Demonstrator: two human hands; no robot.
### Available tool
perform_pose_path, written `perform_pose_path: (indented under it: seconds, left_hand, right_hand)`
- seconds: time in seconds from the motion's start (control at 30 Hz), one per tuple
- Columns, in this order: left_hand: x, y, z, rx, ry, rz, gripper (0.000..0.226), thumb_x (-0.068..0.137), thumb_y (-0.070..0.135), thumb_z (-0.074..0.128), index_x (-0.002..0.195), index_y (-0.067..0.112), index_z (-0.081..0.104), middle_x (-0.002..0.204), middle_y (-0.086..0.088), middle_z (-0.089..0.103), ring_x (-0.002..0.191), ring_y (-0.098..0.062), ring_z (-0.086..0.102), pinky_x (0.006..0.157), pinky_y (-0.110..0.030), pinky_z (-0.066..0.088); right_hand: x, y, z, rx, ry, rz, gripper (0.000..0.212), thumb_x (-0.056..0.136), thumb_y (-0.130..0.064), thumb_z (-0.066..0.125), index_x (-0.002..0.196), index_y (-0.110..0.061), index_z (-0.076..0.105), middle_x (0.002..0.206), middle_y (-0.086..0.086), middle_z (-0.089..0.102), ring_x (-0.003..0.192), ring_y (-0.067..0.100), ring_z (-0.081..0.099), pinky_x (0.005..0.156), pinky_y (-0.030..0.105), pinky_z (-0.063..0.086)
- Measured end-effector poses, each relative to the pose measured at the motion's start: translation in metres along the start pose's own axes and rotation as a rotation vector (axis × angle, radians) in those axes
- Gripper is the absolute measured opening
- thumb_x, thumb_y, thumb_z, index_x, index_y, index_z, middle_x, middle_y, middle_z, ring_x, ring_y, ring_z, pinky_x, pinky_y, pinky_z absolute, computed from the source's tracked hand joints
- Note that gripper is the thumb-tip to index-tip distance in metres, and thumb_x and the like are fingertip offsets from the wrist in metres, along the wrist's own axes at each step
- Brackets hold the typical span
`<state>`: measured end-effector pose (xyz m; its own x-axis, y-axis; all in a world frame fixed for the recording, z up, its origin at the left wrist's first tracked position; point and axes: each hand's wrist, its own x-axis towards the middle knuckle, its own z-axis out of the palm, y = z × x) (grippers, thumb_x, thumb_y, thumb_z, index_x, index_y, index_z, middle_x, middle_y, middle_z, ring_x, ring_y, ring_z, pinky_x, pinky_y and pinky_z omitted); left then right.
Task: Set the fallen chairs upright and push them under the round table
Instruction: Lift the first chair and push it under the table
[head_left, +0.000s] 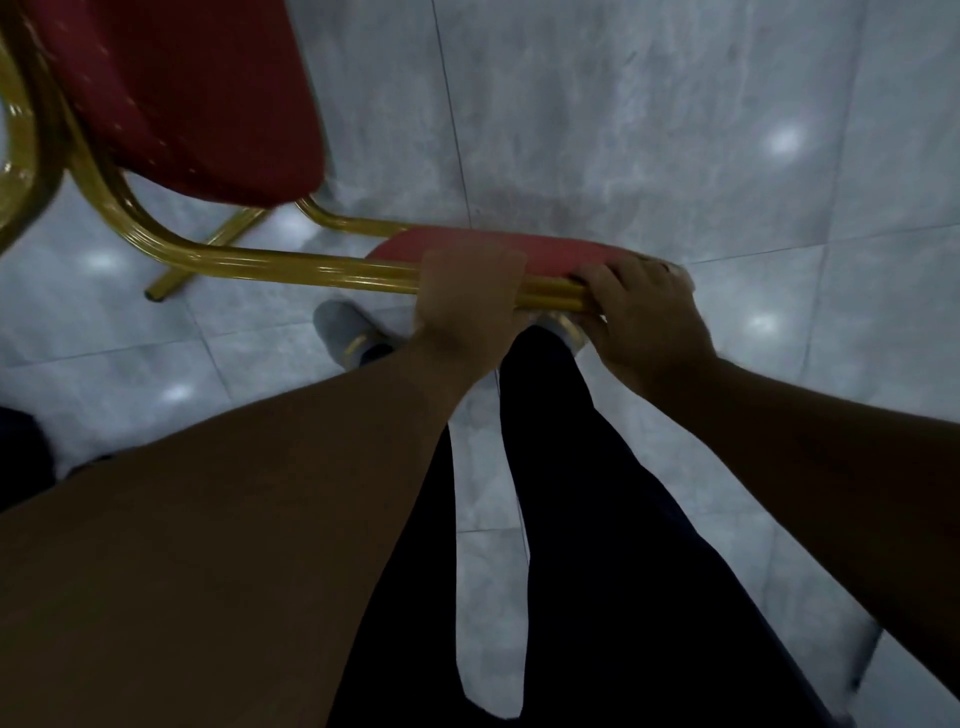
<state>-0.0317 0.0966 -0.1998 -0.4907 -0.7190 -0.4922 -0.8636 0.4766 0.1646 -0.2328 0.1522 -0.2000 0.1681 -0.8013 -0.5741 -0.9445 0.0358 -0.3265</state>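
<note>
A chair (197, 88) with red cushions and a gold metal frame lies tilted in front of me, its red seat at the upper left. Its padded backrest (550, 252) points toward me. My left hand (465, 296) is wrapped around the gold frame tube (291, 265) at the backrest's edge. My right hand (641, 306) grips the same edge a little further right, fingers over the red padding. One gold leg end (156, 293) rests near the floor at the left. No round table is in view.
Grey marble floor tiles (649, 130) stretch ahead and to the right. My dark trouser legs (571, 519) and grey shoes (348, 332) stand directly below the backrest. A dark object (21, 457) sits at the left edge.
</note>
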Motion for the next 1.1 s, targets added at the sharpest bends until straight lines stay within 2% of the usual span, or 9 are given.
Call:
perform_pose_path:
  seconds: [0.17, 0.27, 0.4, 0.6, 0.7, 0.77, 0.93, 1.1]
  left_hand:
    - [0.001, 0.001, 0.003, 0.038, 0.067, 0.019, 0.049, 0.089, 0.060, 0.058, 0.111, 0.017, 0.058, 0.106, -0.009, 0.065, 0.094, -0.033, 0.061, 0.083, -0.044, 0.046]
    - [0.005, 0.007, -0.001, 0.023, 0.057, 0.054, 0.050, 0.087, 0.061, 0.058, 0.110, 0.016, 0.059, 0.106, -0.008, 0.065, 0.095, -0.031, 0.062, 0.081, -0.042, 0.047]
    - [0.005, 0.016, -0.004, 0.006, 0.162, 0.163, 0.035, 0.085, 0.048, 0.062, 0.105, 0.019, 0.060, 0.099, -0.004, 0.065, 0.088, -0.027, 0.061, 0.072, -0.038, 0.045]
    - [-0.007, 0.009, -0.022, -0.005, 0.266, 0.114, 0.022, 0.080, 0.034, 0.075, 0.097, 0.022, 0.068, 0.091, 0.001, 0.066, 0.081, -0.025, 0.061, 0.068, -0.035, 0.040]
    - [-0.016, 0.001, -0.052, -0.118, 0.321, 0.124, 0.021, 0.081, 0.029, 0.074, 0.098, 0.018, 0.071, 0.091, -0.002, 0.068, 0.081, -0.027, 0.064, 0.068, -0.037, 0.042]
    - [-0.025, -0.006, -0.081, -0.193, 0.358, 0.143, 0.025, 0.082, 0.033, 0.071, 0.099, 0.014, 0.071, 0.091, -0.005, 0.068, 0.081, -0.028, 0.063, 0.068, -0.039, 0.044]
    - [-0.057, -0.029, -0.154, -0.273, 0.387, 0.154, 0.030, 0.087, 0.040, 0.065, 0.101, 0.015, 0.072, 0.091, -0.005, 0.068, 0.082, -0.029, 0.063, 0.070, -0.040, 0.045]
    - [-0.095, -0.051, -0.203, -0.334, 0.385, 0.141, 0.033, 0.091, 0.045, 0.064, 0.103, 0.015, 0.072, 0.091, -0.003, 0.067, 0.083, -0.025, 0.062, 0.072, -0.042, 0.046]
  right_hand:
    - [-0.002, -0.005, -0.003, -0.025, 0.063, 0.015, 0.040, 0.095, -0.041, 0.045, 0.120, -0.012, 0.057, 0.111, 0.017, 0.063, 0.100, 0.043, 0.058, 0.088, 0.052, 0.047]
    - [-0.004, -0.015, -0.009, -0.038, 0.035, 0.047, 0.039, 0.091, -0.036, 0.038, 0.114, -0.011, 0.056, 0.105, 0.017, 0.064, 0.097, 0.042, 0.058, 0.086, 0.052, 0.048]
    - [-0.009, -0.025, -0.012, -0.037, 0.083, 0.038, 0.038, 0.091, -0.034, 0.039, 0.114, -0.012, 0.060, 0.104, 0.013, 0.065, 0.097, 0.039, 0.058, 0.086, 0.050, 0.049]
    - [-0.013, -0.034, -0.036, -0.013, 0.199, -0.003, 0.040, 0.089, -0.037, 0.046, 0.117, -0.015, 0.065, 0.106, 0.009, 0.067, 0.099, 0.037, 0.059, 0.089, 0.048, 0.046]
    - [-0.021, -0.044, -0.062, -0.008, 0.317, -0.049, 0.035, 0.091, -0.036, 0.056, 0.120, -0.018, 0.063, 0.104, 0.008, 0.066, 0.097, 0.035, 0.059, 0.085, 0.046, 0.046]
    - [-0.029, -0.054, -0.084, 0.013, 0.354, -0.090, 0.036, 0.093, -0.038, 0.057, 0.123, -0.019, 0.063, 0.105, 0.006, 0.066, 0.096, 0.033, 0.058, 0.081, 0.043, 0.044]
    - [-0.057, -0.059, -0.142, 0.148, 0.329, -0.086, 0.041, 0.095, -0.050, 0.055, 0.118, -0.017, 0.063, 0.109, 0.007, 0.067, 0.096, 0.032, 0.058, 0.082, 0.043, 0.042]
    - [-0.090, -0.086, -0.187, 0.216, 0.330, -0.135, 0.036, 0.097, -0.042, 0.052, 0.109, -0.010, 0.061, 0.098, 0.011, 0.063, 0.086, 0.027, 0.048, 0.075, 0.039, 0.037]
